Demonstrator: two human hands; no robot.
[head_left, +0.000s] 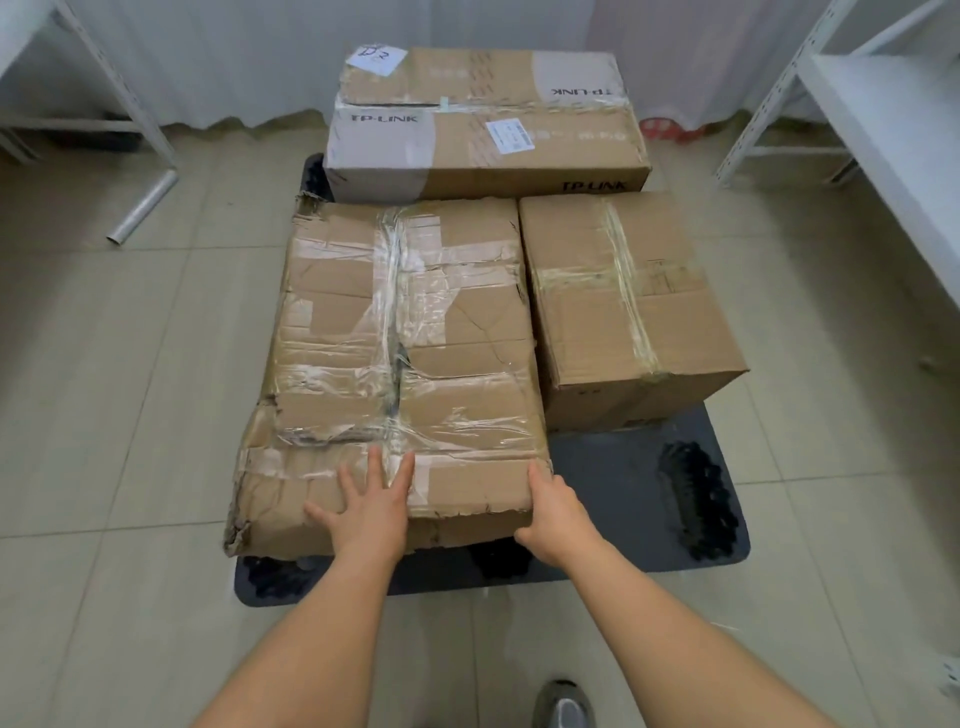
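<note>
creased brown cardboard box (400, 364) under glossy wrinkled tape; matt dark plastic platform (613, 499).

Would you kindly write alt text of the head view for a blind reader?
A left hand lies flat on a battered box on a dark pallet, the right hand gripping its near corner. A smaller box sits beside it, a TP-LINK box behind.

The room is bright. Soft, even light falls from above, so shadows are faint. One small dark shadow sits under the near edge of the big box (467, 374). The clear tape (390, 270) on it shines white with glare. Everything looks a bit soft and smeary. Near the sides, straight things bend, like the shelf (893, 119). The shoe (569, 706) at the bottom is blurry.
</note>
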